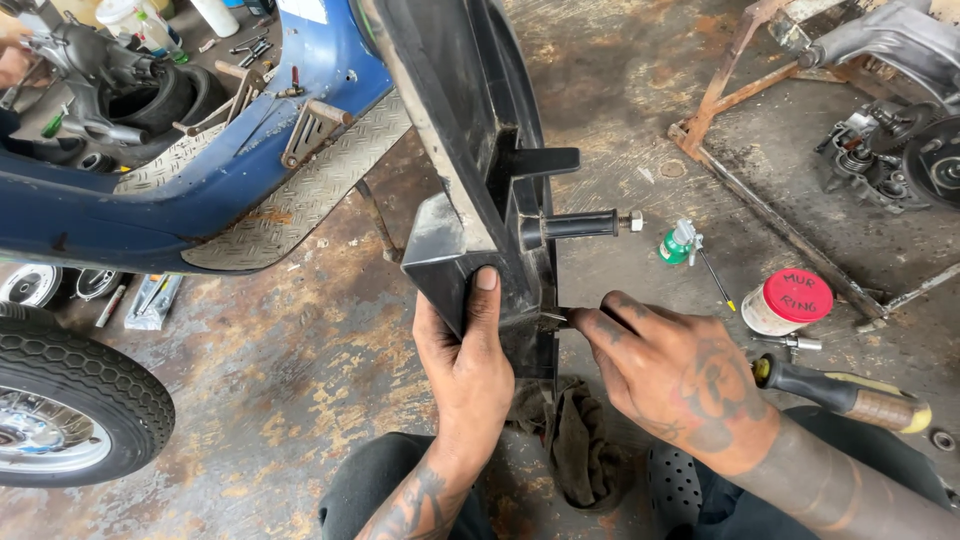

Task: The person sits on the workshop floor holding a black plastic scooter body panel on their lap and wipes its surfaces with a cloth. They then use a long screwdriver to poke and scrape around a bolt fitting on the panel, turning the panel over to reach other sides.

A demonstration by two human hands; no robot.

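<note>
A black scooter body panel (470, 150) stands on edge in front of me, with a black rubber peg and bolt (585, 224) sticking out to the right. My left hand (465, 345) grips the panel's lower grey corner, thumb pressed flat on it. My right hand (665, 365) pinches a small metal fastener (556, 318) at the panel's lower right edge with thumb and forefinger. A dark rag (570, 440) lies on the floor under both hands.
A blue scooter frame with a tread-plate floor (250, 190) lies at left, a tyre (75, 400) at lower left. To the right lie a red-lidded tin (790, 300), a small green bottle (678, 245), a yellow-handled tool (850, 395), a rusty stand (740, 90) and engine parts (890, 150).
</note>
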